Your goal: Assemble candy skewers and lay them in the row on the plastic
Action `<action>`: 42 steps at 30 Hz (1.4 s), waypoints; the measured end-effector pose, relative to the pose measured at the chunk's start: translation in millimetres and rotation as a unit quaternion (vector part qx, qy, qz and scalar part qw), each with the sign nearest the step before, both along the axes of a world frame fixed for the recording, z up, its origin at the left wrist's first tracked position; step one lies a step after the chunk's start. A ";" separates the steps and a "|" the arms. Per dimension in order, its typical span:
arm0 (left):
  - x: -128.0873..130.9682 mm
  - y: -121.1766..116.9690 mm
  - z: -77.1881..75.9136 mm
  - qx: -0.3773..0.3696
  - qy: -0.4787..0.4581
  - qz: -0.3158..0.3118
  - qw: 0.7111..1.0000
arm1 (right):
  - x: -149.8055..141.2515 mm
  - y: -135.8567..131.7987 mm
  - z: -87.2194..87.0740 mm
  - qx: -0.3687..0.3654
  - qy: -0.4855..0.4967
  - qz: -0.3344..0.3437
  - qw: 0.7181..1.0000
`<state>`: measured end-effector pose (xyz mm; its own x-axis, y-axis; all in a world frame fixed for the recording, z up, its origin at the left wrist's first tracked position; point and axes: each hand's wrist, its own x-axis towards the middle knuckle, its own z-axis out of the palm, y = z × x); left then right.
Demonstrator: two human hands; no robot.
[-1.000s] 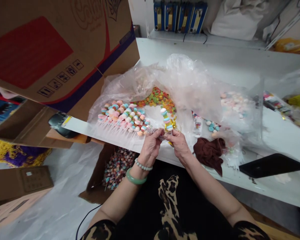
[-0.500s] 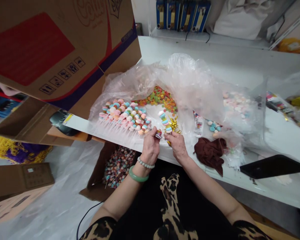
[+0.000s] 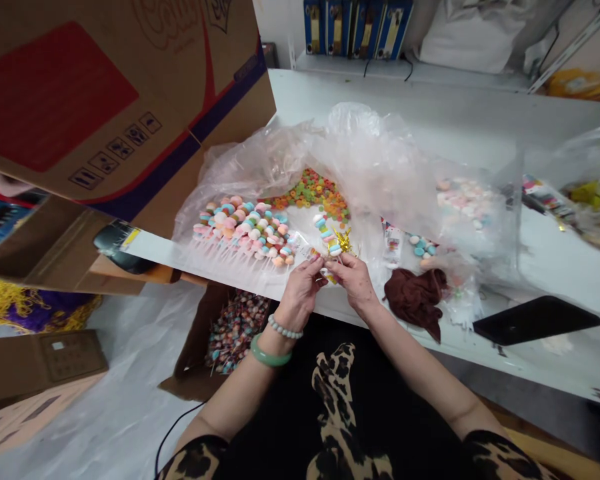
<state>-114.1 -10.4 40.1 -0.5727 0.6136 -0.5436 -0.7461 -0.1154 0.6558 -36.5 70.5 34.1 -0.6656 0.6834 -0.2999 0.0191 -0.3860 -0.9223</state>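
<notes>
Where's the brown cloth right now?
In the head view, the brown cloth lies on the table, right of the right hand and left of the black phone-like slab.

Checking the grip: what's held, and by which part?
The right hand holds the candy skewer by its stick end; any hold by the left hand is unclear.

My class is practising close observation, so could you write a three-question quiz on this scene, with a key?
1. Which wrist wears the smooth green bangle? A: right; B: left; C: both.
2. True or false: the shiny gold tinsel bow is beside the striped, multicoloured candy skewer.
3. Fill in: ____ tall blue binders stand on the white shelf.
Key: 1. B; 2. true; 3. four.
</notes>
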 end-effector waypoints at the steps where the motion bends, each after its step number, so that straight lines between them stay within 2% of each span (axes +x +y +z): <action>1: -0.8 0.6 -0.9 0.004 0.001 0.005 1.000 | -0.4 -0.6 1.4 -0.019 0.011 0.002 1.000; 5: -1.5 1.6 -2.4 0.019 0.009 0.017 1.000 | -4.6 -1.5 4.7 -0.060 0.001 -0.006 0.998; 9: -4.4 -1.8 -1.3 0.013 0.029 -0.035 0.999 | -9.5 2.9 3.2 -0.039 -0.058 -0.022 0.997; 12: -10.5 -4.4 -0.8 0.003 0.018 -0.066 0.998 | -11.0 9.0 0.5 -0.011 -0.065 -0.020 0.998; 14: -15.7 -5.1 -0.9 0.011 -0.005 -0.052 0.999 | -8.1 13.4 0.3 0.021 -0.054 -0.023 0.998; 17: -25.6 -6.8 -1.7 0.030 -0.050 -0.007 0.998 | 6.8 18.1 3.9 0.108 -0.053 -0.047 0.992; 21: -41.3 -12.5 -3.2 0.056 -0.080 0.041 0.994 | 41.6 17.9 11.0 0.225 -0.128 -0.034 0.965; 23: -47.5 -15.0 -3.1 0.069 -0.093 0.058 0.992 | 57.5 14.3 13.9 0.266 -0.132 -0.016 0.955; 27: -52.2 -16.1 0.6 0.073 -0.117 0.108 0.985 | 73.4 2.0 20.0 0.305 -0.116 0.005 0.945; 32: -50.0 -16.2 6.6 0.072 -0.124 0.130 0.981 | 70.2 -10.2 24.1 0.346 -0.088 0.045 0.933; 38: -45.8 -18.9 8.9 0.105 -0.105 0.113 0.983 | 67.5 -12.5 15.0 0.432 -0.087 0.072 0.895; 40: -44.8 -19.3 8.6 0.108 -0.093 0.110 0.984 | 70.1 -12.5 11.3 0.486 -0.106 0.064 0.865; 42: -44.2 -19.8 7.7 0.109 -0.070 0.106 0.986 | 73.4 -12.8 9.8 0.560 -0.137 0.050 0.815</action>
<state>-158.3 -30.3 47.8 -0.6296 0.5997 -0.4938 -0.7712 -0.4054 0.4909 36.9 57.7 43.9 -0.7474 0.5773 0.3288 0.2636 0.7119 -0.6509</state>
